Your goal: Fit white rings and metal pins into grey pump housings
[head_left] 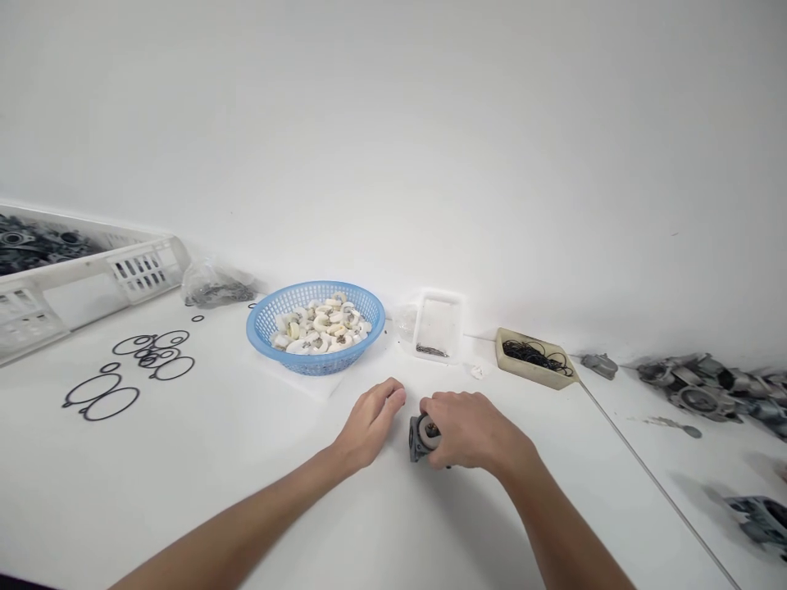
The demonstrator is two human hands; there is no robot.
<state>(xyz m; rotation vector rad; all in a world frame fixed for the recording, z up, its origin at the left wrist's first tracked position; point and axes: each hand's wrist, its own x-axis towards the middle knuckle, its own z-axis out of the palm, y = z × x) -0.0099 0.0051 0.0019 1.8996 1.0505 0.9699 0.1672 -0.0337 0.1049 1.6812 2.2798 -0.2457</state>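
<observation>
My right hand (470, 430) is closed around a small grey metal housing (420, 438) that rests on the white table (215, 459); a pale round part shows in the housing's face. My left hand (372, 422) lies on the table just left of the housing, fingers curled loosely and close together, holding nothing that I can see. Behind both hands stands a blue plastic basket (316, 326) filled with several white ring-shaped parts.
Black rubber O-rings (132, 369) lie spread at the left. A white crate (79, 279) of grey metal parts stands far left, with a plastic bag (215, 287) beside it. A clear tray (438, 328), a beige tray of O-rings (534, 358) and grey castings (707, 389) sit at the right.
</observation>
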